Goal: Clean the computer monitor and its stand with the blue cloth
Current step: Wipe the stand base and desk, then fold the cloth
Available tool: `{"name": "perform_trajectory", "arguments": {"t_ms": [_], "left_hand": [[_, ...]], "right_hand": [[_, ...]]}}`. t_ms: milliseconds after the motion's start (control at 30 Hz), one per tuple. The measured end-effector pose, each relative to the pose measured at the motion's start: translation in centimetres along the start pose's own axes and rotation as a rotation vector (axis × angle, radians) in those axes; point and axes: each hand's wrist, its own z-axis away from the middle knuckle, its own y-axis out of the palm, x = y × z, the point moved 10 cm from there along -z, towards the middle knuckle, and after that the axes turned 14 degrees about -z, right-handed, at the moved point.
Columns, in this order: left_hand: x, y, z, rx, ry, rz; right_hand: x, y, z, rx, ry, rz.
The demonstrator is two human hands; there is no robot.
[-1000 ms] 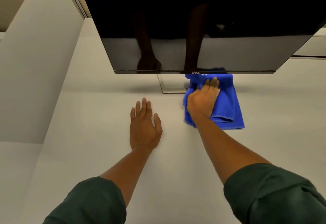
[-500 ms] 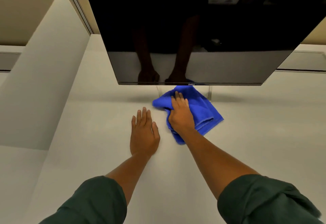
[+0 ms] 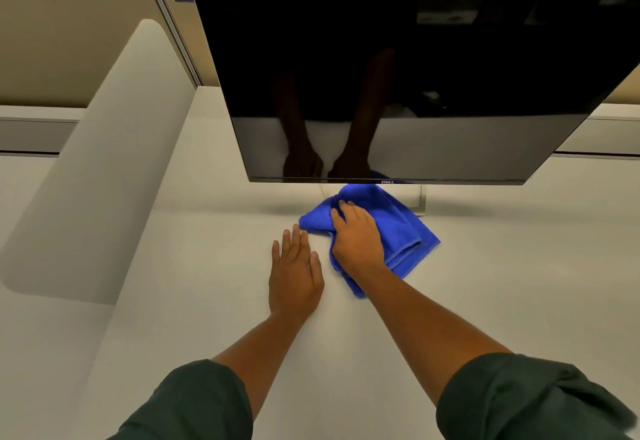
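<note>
A black Dell monitor (image 3: pixel 398 58) with a dark, reflective screen hangs over the white desk. Under its lower edge only the silver edges of its stand base (image 3: pixel 423 201) show; the blue cloth (image 3: pixel 401 228) covers most of the base. My right hand (image 3: pixel 358 242) lies on top of the cloth with its fingers curled into the bunched fabric, pressing it onto the base. My left hand (image 3: pixel 294 273) rests flat on the desk just left of the cloth, fingers straight.
The white desk (image 3: pixel 502 283) spreads out on all sides. A rounded white divider (image 3: pixel 104 162) rises along the left. Beige partition panels (image 3: pixel 69 41) stand behind the monitor.
My right hand has swept the cloth leftwards over the stand base and the cloth has bunched up. The left hand has stayed put. The view has tilted up, showing more screen.
</note>
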Motion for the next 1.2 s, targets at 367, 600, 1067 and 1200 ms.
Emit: {"name": "perform_trajectory", "arguments": {"t_ms": [367, 600, 1067, 1200], "left_hand": [[2.4, -2.0, -1.0, 0.028, 0.042, 0.186], [7.8, -5.9, -3.0, -0.182, -0.201, 0.390], [10.4, -9.6, -6.5, -0.233, -0.383, 0.774], [10.5, -9.7, -6.5, -0.226, -0.386, 0.785]], "right_hand": [[-0.9, -3.5, 1.1, -0.104, 0.092, -0.169], [5.4, -8.1, 2.9, -0.457, -0.155, -0.343], [14.9, -10.6, 0.4, -0.571, -0.502, -0.178], [15.7, -8.9, -0.9, -0.447, -0.520, -0.148]]}}
